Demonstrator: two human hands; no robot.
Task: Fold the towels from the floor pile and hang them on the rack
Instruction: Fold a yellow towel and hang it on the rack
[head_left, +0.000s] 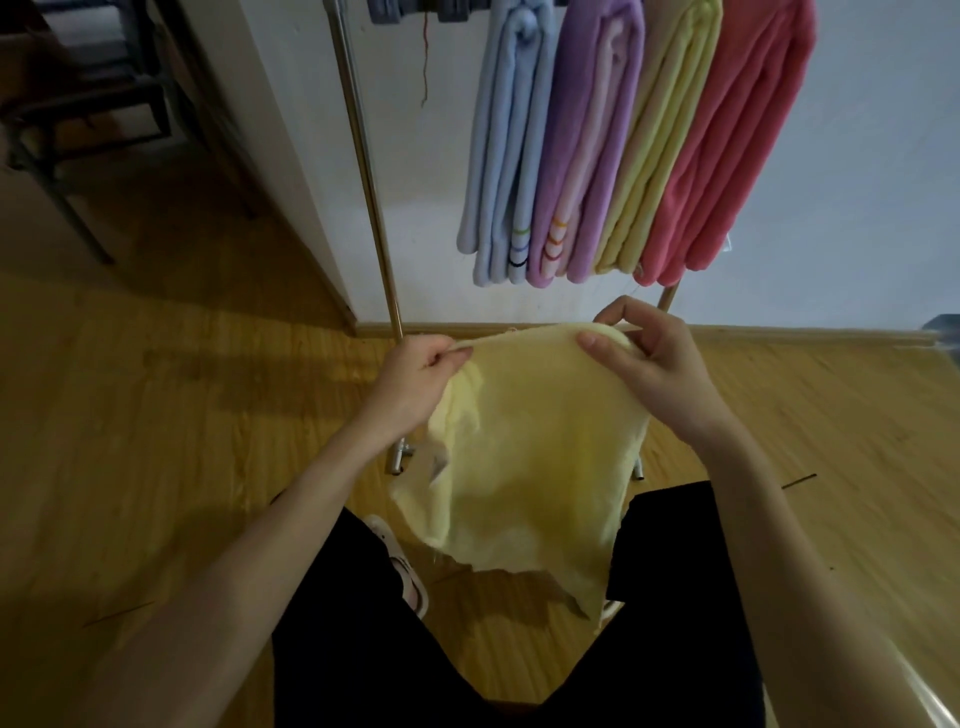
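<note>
Pinching the top edge of a pale yellow towel with left hand and right hand, fingers curled on the cloth. Hanging down below both hands. Beyond them, the rack carrying four folded towels.

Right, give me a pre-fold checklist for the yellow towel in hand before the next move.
1. Left hand pinches the top edge of the pale yellow towel: ok.
2. Right hand grips the other top corner: ok.
3. Top edge taut between the hands: ok.
4. Towel hangs flat: not ok, the lower edge is ragged and bunched.
5. Free space on the rack left of the blue towel: ok.
6. Floor pile remaining: cannot tell, out of view.
</note>
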